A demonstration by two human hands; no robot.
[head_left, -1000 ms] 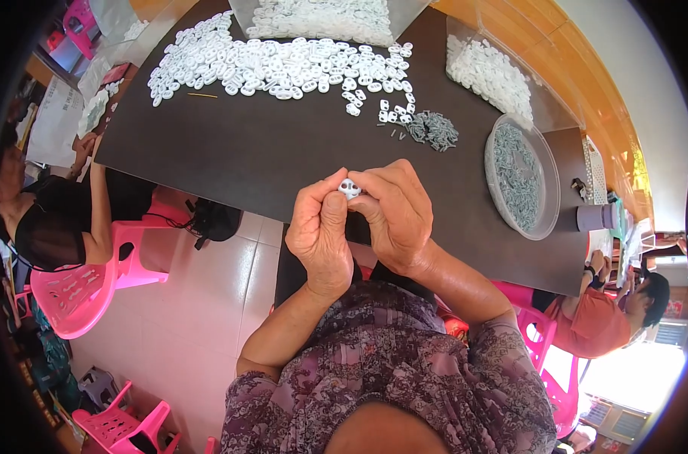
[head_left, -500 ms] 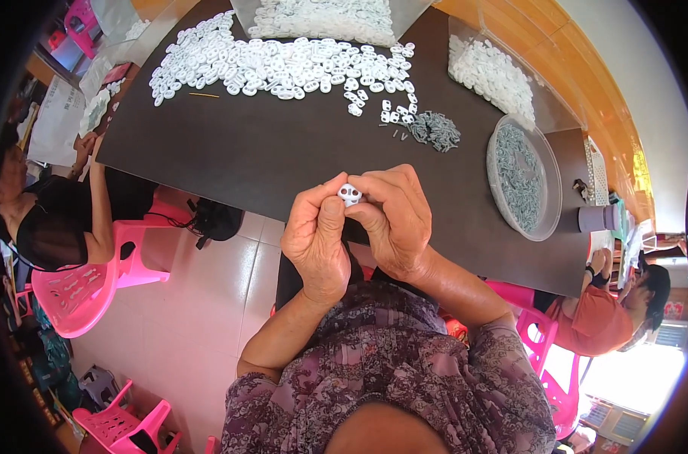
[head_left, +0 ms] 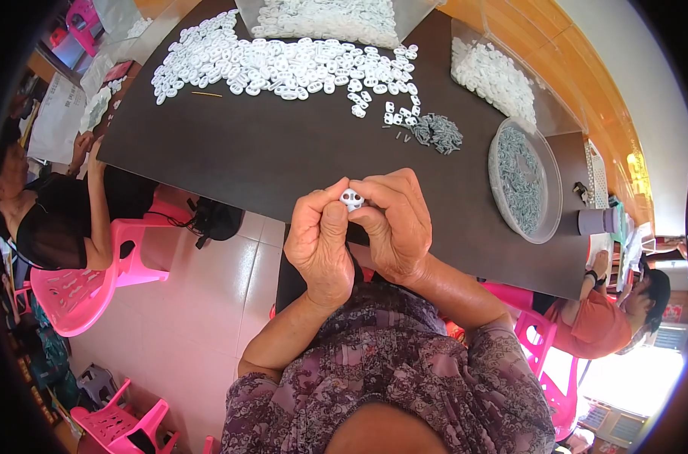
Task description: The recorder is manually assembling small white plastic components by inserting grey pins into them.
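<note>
My left hand [head_left: 323, 238] and my right hand [head_left: 395, 219] meet over the near edge of a dark table [head_left: 268, 151]. Between the fingertips of both sits a small white plastic part [head_left: 351, 200] with two holes. Farther back lies a long spread of white plastic parts [head_left: 283, 64]. A small heap of grey metal pieces [head_left: 437, 132] lies to the right of it, with a few loose white parts [head_left: 397, 113] beside it.
A round clear tub [head_left: 527, 181] of grey pieces stands at the right. Clear bags of white parts [head_left: 491, 72] lie at the back. A person in black [head_left: 49, 219] sits left on a pink chair [head_left: 79, 287]. A person in orange [head_left: 605, 321] sits right.
Both hands have stayed together at the table edge, turning the white part slightly between the fingertips. Nothing else has moved.
</note>
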